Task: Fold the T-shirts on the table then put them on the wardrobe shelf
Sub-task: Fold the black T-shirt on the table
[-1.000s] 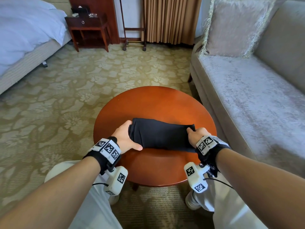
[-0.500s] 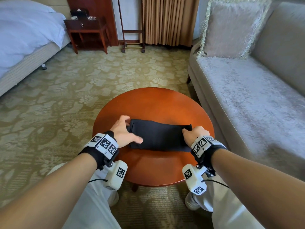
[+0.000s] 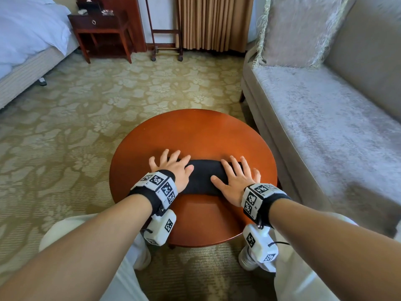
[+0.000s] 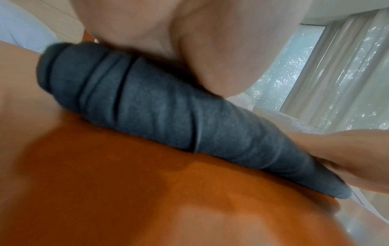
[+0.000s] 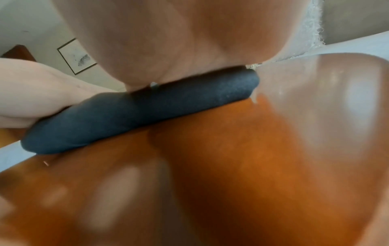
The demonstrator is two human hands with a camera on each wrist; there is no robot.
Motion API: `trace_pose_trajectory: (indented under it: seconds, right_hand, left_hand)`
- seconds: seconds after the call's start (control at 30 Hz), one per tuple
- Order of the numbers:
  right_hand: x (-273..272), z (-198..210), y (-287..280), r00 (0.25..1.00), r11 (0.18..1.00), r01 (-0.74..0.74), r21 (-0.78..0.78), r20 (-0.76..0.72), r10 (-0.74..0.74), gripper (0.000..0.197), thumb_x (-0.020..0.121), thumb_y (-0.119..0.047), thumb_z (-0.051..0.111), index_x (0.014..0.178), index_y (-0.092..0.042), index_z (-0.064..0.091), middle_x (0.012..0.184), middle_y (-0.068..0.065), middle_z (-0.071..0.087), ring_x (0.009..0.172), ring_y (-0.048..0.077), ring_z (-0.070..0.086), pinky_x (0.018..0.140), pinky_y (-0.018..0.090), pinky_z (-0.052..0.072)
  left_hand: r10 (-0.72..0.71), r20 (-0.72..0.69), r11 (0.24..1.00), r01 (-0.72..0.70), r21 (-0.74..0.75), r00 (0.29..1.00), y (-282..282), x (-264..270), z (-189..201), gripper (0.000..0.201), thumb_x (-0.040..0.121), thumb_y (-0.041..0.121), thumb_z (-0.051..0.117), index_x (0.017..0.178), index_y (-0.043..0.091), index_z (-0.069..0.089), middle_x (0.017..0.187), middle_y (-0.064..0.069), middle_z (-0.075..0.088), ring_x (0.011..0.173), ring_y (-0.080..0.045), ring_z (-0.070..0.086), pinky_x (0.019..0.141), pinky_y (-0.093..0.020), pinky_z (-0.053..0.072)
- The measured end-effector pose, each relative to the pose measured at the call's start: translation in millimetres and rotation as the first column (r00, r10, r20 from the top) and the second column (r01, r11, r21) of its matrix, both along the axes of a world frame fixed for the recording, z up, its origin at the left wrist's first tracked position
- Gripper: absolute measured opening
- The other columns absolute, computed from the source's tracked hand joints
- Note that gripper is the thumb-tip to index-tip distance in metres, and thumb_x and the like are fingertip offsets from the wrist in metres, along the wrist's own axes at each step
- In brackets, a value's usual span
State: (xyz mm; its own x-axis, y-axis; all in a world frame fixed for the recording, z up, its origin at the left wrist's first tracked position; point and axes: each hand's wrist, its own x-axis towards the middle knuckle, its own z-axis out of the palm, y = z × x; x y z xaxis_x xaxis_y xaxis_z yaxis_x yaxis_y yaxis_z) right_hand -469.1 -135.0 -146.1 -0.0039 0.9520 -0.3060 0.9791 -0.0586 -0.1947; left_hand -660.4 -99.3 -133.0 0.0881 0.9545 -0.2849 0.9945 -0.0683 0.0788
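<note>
A folded black T-shirt (image 3: 202,178) lies as a thick flat bundle on the round red-brown table (image 3: 195,131). My left hand (image 3: 171,168) lies flat on its left end with the fingers spread. On the right end my right hand (image 3: 235,179) presses down, fingers straight and splayed. The left wrist view shows the T-shirt (image 4: 160,113) edge-on, with stacked fold layers, under my palm. Seen from the right wrist, the T-shirt (image 5: 136,109) is a dark roll pressed under the palm. The wardrobe shelf is not in view.
A grey sofa (image 3: 325,118) with a fringed cushion (image 3: 301,29) stands close to the table's right. A bed (image 3: 28,40) is at the far left, a dark wooden nightstand (image 3: 102,29) and a luggage rack (image 3: 166,40) at the back. Patterned carpet (image 3: 76,118) surrounds the table.
Both hands let go of the T-shirt's ends and moved on top of it, now flat with spread fingers. The bundle looks narrower and the head view came closer to the table.
</note>
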Motion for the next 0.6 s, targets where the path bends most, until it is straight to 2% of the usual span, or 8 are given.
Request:
trace_pose_trajectory:
  seconds: [0.1, 0.2, 0.27, 0.33, 0.4, 0.5, 0.57, 0.6]
  right_hand:
    - [1, -3, 7, 1.0, 0.999, -0.001, -0.032, 0.006, 0.001, 0.074, 0.088, -0.074, 0.016, 0.152, -0.039, 0.001, 0.161, -0.011, -0.009, 0.147, 0.018, -0.018, 0.118, 0.05, -0.006]
    - [2, -3, 14, 1.0, 0.998, 0.001, -0.056, 0.014, 0.0, 0.073, 0.089, -0.072, 0.021, 0.152, -0.039, 0.002, 0.161, -0.01, -0.012, 0.147, 0.018, -0.018, 0.118, 0.05, -0.006]
    - [4, 2, 18, 0.998, 0.998, 0.063, -0.027, 0.004, -0.063, 0.075, 0.089, -0.07, 0.032, 0.152, -0.038, 0.005, 0.16, -0.006, -0.017, 0.147, 0.02, -0.018, 0.118, 0.049, -0.006]
    - [5, 11, 19, 0.981, 0.98, 0.194, 0.043, -0.039, -0.192, 0.083, 0.085, -0.065, 0.047, 0.152, -0.034, 0.009, 0.16, -0.001, -0.016, 0.148, 0.024, -0.013, 0.119, 0.049, -0.002]
    - [5, 21, 19, 0.94, 0.939, 0.335, 0.075, -0.09, -0.328, 0.089, 0.08, -0.062, 0.059, 0.15, -0.026, 0.016, 0.16, 0.006, 0.0, 0.147, 0.03, 0.005, 0.118, 0.048, 0.008]
    - [6, 30, 15, 0.857, 0.861, 0.505, 0.065, -0.155, -0.491, 0.082, 0.075, -0.054, 0.07, 0.138, -0.016, 0.033, 0.143, 0.012, 0.033, 0.131, 0.033, 0.034, 0.108, 0.047, 0.031]
    - [8, 35, 10, 0.78, 0.81, 0.587, -0.027, -0.251, -0.573, 0.076, 0.075, -0.045, 0.073, 0.134, -0.012, 0.037, 0.136, 0.013, 0.041, 0.122, 0.032, 0.044, 0.098, 0.043, 0.042]
    - [11, 37, 7, 0.74, 0.791, 0.604, -0.098, -0.299, -0.602, 0.075, 0.076, -0.042, 0.073, 0.133, -0.009, 0.038, 0.133, 0.014, 0.045, 0.115, 0.031, 0.05, 0.086, 0.038, 0.047]
  left_hand:
    - [-0.005, -0.017, 1.0, 0.005, -0.026, 1.0, 6, 0, -4, 0.049, 0.104, 0.047, 0.014, 0.151, 0.04, 0.023, 0.162, 0.009, 0.014, 0.15, -0.02, -0.001, 0.116, -0.055, 0.002]
    - [-0.018, -0.015, 1.0, 0.017, -0.019, 1.0, 10, 1, -2, 0.05, 0.103, 0.049, 0.017, 0.148, 0.034, 0.035, 0.155, 0.006, 0.028, 0.147, -0.019, 0.013, 0.115, -0.05, 0.013]
    - [-0.039, -0.049, 0.999, 0.039, -0.002, 0.998, 10, 5, 5, 0.052, 0.102, 0.052, 0.021, 0.142, 0.029, 0.046, 0.146, 0.001, 0.039, 0.137, -0.021, 0.03, 0.11, -0.046, 0.024]
    - [-0.024, -0.082, 0.999, 0.022, -0.024, 0.996, 7, 8, 13, 0.054, 0.101, 0.055, 0.026, 0.137, 0.024, 0.052, 0.141, -0.002, 0.046, 0.131, -0.024, 0.04, 0.108, -0.045, 0.03]
    - [0.057, -0.048, 0.996, -0.06, -0.067, 0.997, 3, 8, 19, 0.057, 0.096, 0.061, 0.037, 0.131, 0.02, 0.057, 0.133, -0.005, 0.054, 0.121, -0.028, 0.051, 0.103, -0.044, 0.038]
    - [0.158, 0.064, 0.983, -0.15, -0.108, 0.985, -3, 5, 21, 0.061, 0.084, 0.069, 0.054, 0.109, 0.014, 0.065, 0.106, -0.006, 0.062, 0.092, -0.027, 0.061, 0.085, -0.039, 0.052]
    - [0.18, 0.097, 0.973, -0.162, -0.163, 0.979, -8, 6, 20, 0.068, 0.081, 0.072, 0.057, 0.105, 0.009, 0.065, 0.097, -0.006, 0.061, 0.082, -0.025, 0.059, 0.074, -0.035, 0.051]
    - [0.186, 0.101, 0.968, -0.164, -0.189, 0.977, -11, 7, 20, 0.072, 0.079, 0.074, 0.055, 0.107, 0.008, 0.065, 0.095, -0.006, 0.061, 0.081, -0.024, 0.059, 0.071, -0.034, 0.049]
